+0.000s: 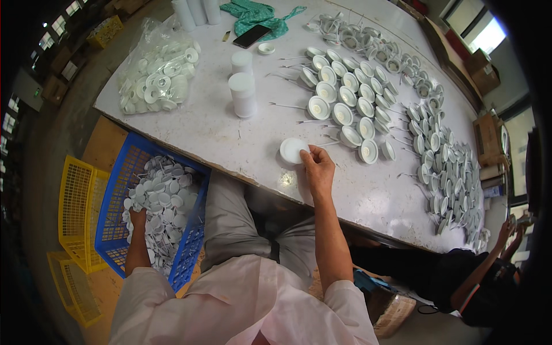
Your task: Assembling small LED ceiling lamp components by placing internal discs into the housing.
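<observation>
At the near edge of the table, my right hand (316, 167) pinches the rim of a white round lamp piece (292, 150) between thumb and fingers, its flat face turned up. Just beyond that hand, rows of open white lamp housings (347, 96) with short wires stand on the table. Down to the left, my left hand (137, 217) reaches into a blue plastic basket (118, 169), among a heap of white round lamps (169, 198). The fingers there are mostly hidden by the heap, so whether they grip one I cannot make out.
Stacks of white discs (242, 95), a clear bag of white rings (155, 80), a phone (252, 36) and a green cloth (259, 17) lie on the table (241, 144). More lamps (443, 172) fill its right side. Yellow crates (77, 213) flank the basket. Another person (460, 282) is at right.
</observation>
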A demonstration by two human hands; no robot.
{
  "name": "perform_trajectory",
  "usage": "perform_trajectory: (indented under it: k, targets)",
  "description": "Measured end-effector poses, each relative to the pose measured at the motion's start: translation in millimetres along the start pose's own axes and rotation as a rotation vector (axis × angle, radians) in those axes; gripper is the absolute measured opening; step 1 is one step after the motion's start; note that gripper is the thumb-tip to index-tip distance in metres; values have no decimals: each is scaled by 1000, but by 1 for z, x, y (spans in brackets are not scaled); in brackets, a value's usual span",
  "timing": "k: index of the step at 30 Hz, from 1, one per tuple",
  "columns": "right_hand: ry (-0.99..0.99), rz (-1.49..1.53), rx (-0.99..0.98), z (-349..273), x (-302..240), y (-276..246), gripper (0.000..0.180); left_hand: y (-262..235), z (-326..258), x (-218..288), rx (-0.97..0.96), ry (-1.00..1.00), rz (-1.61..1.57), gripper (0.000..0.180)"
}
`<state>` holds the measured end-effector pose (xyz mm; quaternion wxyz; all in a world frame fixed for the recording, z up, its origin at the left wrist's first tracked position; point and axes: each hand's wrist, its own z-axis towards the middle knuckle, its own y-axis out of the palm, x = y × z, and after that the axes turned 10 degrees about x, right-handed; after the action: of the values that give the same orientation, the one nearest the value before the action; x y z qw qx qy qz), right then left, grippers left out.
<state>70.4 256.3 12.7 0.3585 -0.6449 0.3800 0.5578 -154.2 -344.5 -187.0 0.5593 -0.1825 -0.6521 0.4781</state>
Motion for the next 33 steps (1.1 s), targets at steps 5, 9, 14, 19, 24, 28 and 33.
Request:
perform_trajectory:
  k: [5, 9, 14, 19, 24, 28, 33]
  targets:
    - [158, 244, -6, -9, -9, -4, 16, 54, -64, 23, -297, 124, -312, 25]
    - [289, 358, -38, -9, 5, -27, 10, 22, -185, 195, -685, 206, -604, 15]
    - [335, 445, -51, -29, -4, -35, 9, -32, -277, 340, -1213, 288, -776, 21]
    - [330, 411, 0, -55, 1, -49, 7, -27, -336, 421, -1278, 301, -841, 31]
    - [190, 244, 23, -77, 8, -68, 18, -4, -360, 423, -1359, 481, -680, 19]
    - [139, 81, 72, -83, 9, -82, 12, 1, -367, 416, -1408, 505, -623, 19]
    - [67, 55, 29, -84, 9, -91, 14, 2, -368, 416, -1347, 573, -621, 21]
